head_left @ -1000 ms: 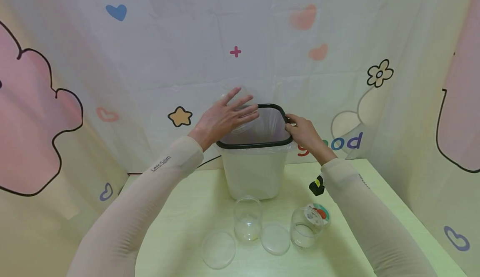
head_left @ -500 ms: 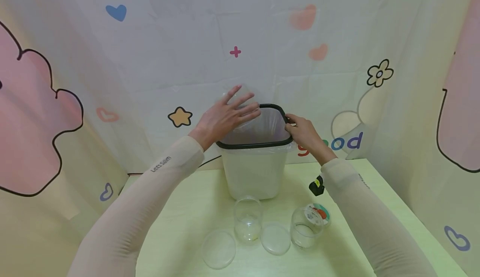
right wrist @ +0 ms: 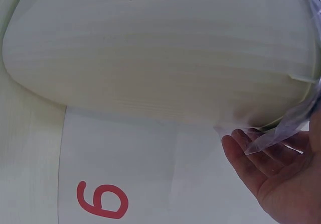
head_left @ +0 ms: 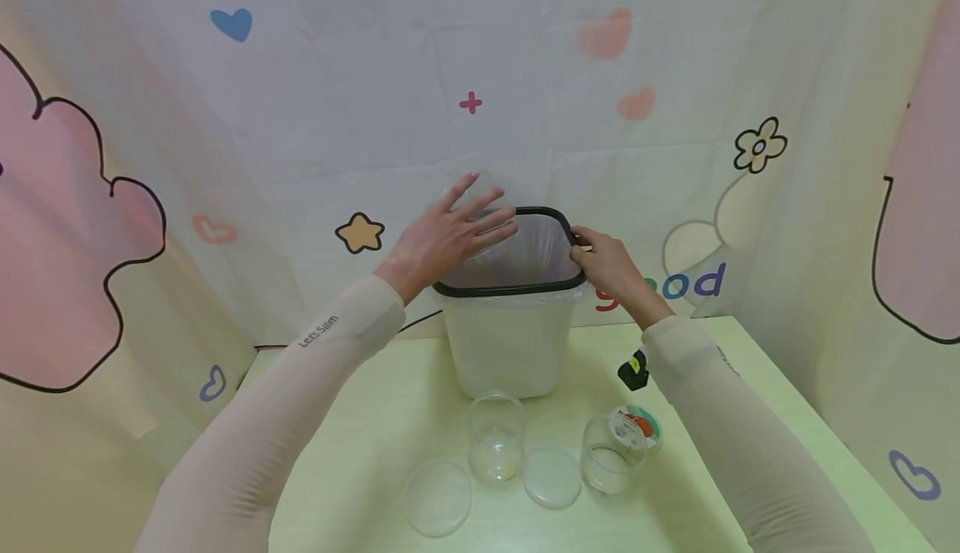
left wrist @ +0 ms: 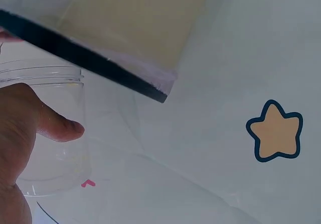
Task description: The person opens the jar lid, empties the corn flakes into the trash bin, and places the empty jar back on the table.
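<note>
A white trash bin (head_left: 504, 349) with a black rim (head_left: 517, 291) and a clear plastic liner (head_left: 543, 245) stands near the back of the table. Over its left side, my left hand (head_left: 461, 232) holds a clear plastic jar (left wrist: 57, 158), with the thumb across its side. The jar's threaded mouth lies close to the bin's rim in the left wrist view; from the head view the hand mostly hides it. My right hand (head_left: 609, 266) grips the bin's rim on the right, and the liner's edge hangs over those fingers in the right wrist view.
In front of the bin are two clear jars, one at centre (head_left: 497, 453), another to the right (head_left: 609, 465). Two clear lids lie beside them, a left lid (head_left: 438, 499) and a middle lid (head_left: 552, 478). Behind are a printed round lid (head_left: 643, 426) and a small black-and-yellow object (head_left: 634, 371).
</note>
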A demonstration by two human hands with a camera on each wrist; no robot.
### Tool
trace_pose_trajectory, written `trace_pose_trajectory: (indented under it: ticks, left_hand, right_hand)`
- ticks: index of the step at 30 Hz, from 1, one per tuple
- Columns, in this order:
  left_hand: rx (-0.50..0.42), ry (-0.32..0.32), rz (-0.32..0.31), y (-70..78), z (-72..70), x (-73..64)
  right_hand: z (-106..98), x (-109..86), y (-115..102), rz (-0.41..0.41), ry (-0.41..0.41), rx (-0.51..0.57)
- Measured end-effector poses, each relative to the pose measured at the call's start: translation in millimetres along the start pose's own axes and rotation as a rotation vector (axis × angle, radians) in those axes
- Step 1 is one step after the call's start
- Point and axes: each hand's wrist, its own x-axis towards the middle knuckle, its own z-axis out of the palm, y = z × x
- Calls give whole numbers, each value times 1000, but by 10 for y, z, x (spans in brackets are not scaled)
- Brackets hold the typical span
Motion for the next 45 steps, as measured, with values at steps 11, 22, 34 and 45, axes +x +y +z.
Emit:
trace_pose_trajectory:
  ticks: [11, 22, 34, 45]
  left_hand:
    - [-89, 16, -16, 20, 33, -44]
    - [-249, 94, -165, -11, 54, -113]
    - [-379, 148, -269, 4, 67, -154]
    - [-601, 226, -404, -27, 63, -254]
  right_hand:
    - [2, -2, 0, 2, -4, 10]
    - [7, 11, -6, -4, 0, -8]
    - [4, -24, -11, -24, 13, -50]
    - [-38, -49, -28, -44, 1, -130]
